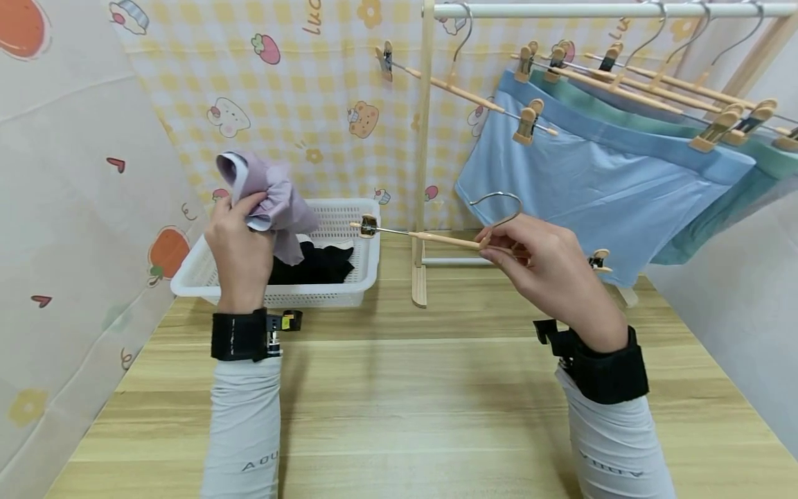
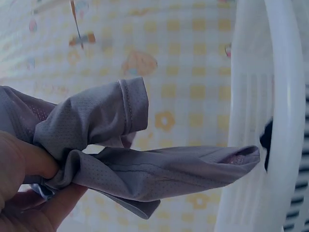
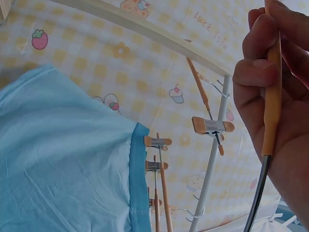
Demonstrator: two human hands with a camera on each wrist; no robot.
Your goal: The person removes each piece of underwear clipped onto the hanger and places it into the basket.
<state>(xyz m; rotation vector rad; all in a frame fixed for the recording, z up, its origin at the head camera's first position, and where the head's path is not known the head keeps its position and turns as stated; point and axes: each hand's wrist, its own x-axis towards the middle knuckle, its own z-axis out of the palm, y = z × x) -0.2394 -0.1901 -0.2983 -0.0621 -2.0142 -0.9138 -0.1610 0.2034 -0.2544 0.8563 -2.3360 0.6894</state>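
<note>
Above the white basket, my left hand [image 1: 238, 239] pinches a crumpled lilac garment [image 1: 280, 194] between thumb and fingers. In the left wrist view, the garment [image 2: 164, 174] shows hemmed edges and perforated cloth; its full shape is bunched up. My right hand [image 1: 551, 260] grips the wooden bar of a clip hanger [image 1: 445, 240] near its metal hook. The hanger is held nearly level, one clip [image 1: 368, 226] pointing at the basket and another clip [image 1: 598, 260] showing beyond my right hand. Seen from the right wrist, the bar [image 3: 273, 104] lies along my curled fingers.
A white basket [image 1: 369, 260] holding black cloth [image 1: 324, 265] stands at the back left. At the right, light blue shorts [image 1: 561, 173] and green ones hang from clip hangers on a rack [image 1: 548, 10]. One bare hanger [image 1: 461, 90] hangs beside them. Wooden tabletop [image 1: 411, 409] lies in front.
</note>
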